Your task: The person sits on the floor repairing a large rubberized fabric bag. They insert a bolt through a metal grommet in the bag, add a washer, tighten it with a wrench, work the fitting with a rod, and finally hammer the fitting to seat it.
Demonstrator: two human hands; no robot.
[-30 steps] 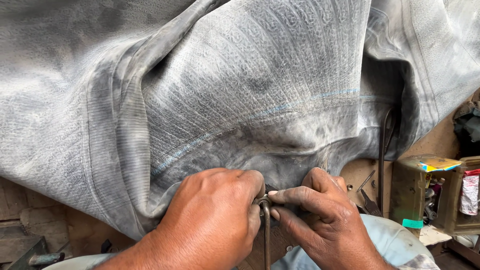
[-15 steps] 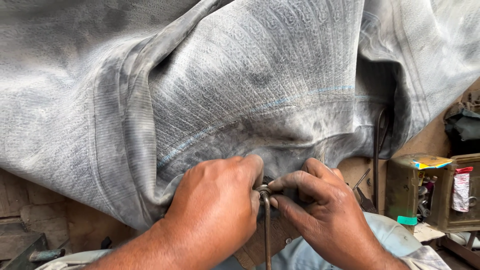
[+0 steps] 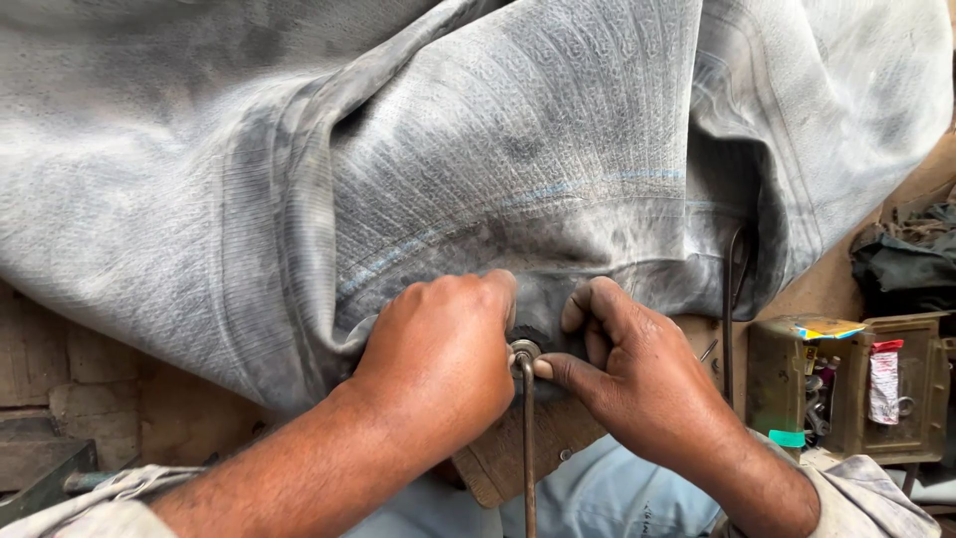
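Left hand (image 3: 443, 354) lies knuckles-up against the lower edge of a large grey rubber inner tube (image 3: 448, 159), fingers curled closed; what they grip cannot be told. Right hand (image 3: 637, 374) sits just beside it, thumb and forefinger pinched narrow on a small metal ring fitting (image 3: 525, 350) at the tube's edge. A thin metal rod (image 3: 527, 448) runs straight down from that fitting, between the two wrists. The tube is dusty, creased and draped across most of the view. To the right, well apart, stands an open green metal box (image 3: 846, 384) holding small parts; a dark bent rod (image 3: 730, 309) hangs near it.
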